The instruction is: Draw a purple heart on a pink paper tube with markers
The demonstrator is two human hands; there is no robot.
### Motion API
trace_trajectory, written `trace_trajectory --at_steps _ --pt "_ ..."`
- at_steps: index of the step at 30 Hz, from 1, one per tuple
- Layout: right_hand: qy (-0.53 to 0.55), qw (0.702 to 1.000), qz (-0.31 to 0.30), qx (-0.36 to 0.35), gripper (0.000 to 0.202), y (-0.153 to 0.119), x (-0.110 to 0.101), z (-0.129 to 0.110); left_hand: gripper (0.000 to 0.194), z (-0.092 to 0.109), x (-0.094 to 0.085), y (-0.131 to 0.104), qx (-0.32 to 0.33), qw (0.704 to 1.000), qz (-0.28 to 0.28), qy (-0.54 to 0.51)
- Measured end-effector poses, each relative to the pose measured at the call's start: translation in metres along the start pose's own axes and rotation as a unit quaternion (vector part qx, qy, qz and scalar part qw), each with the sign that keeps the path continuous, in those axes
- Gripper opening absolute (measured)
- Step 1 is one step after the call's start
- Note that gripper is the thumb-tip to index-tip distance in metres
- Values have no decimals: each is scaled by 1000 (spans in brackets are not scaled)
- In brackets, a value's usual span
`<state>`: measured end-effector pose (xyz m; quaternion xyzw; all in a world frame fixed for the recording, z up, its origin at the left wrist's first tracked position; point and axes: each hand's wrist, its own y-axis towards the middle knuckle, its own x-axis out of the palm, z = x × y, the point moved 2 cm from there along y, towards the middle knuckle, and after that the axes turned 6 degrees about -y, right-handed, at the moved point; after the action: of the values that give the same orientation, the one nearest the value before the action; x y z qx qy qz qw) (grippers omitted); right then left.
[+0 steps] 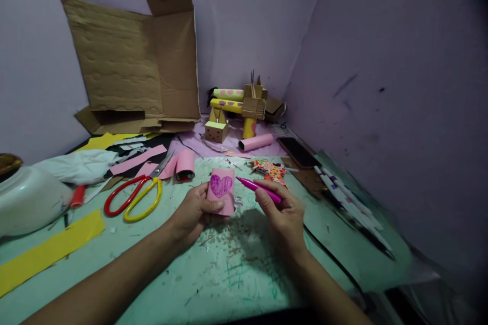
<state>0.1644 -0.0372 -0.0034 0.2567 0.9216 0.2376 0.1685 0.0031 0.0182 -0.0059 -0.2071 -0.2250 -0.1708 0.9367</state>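
My left hand grips a small pink paper-covered tube near the middle of the table. A purple heart is coloured on its face. To the right, my right hand holds a magenta felt-tip marker between thumb and fingers, its tip uncapped. The tip points left and stands a little apart from the heart. Just behind and left of the tube is another pink paper-covered roll. Scissors with one red and one yellow handle lie left of my left hand.
An opened cardboard box leans against the back wall. Cardboard figures and a pink tube stand and lie at the back. A phone and several markers line the right side. A yellow paper strip lies front left, near a white pot.
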Motion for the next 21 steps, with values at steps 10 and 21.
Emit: trace_trajectory --at_steps 10,21 --pt "-60 995 -25 -78 12 0 2 5 47 -2 -2 0 6 1000 2 12" --pt "-80 989 -67 -106 11 -1 3 2 46 -2 -1 0 9 1000 -9 12"
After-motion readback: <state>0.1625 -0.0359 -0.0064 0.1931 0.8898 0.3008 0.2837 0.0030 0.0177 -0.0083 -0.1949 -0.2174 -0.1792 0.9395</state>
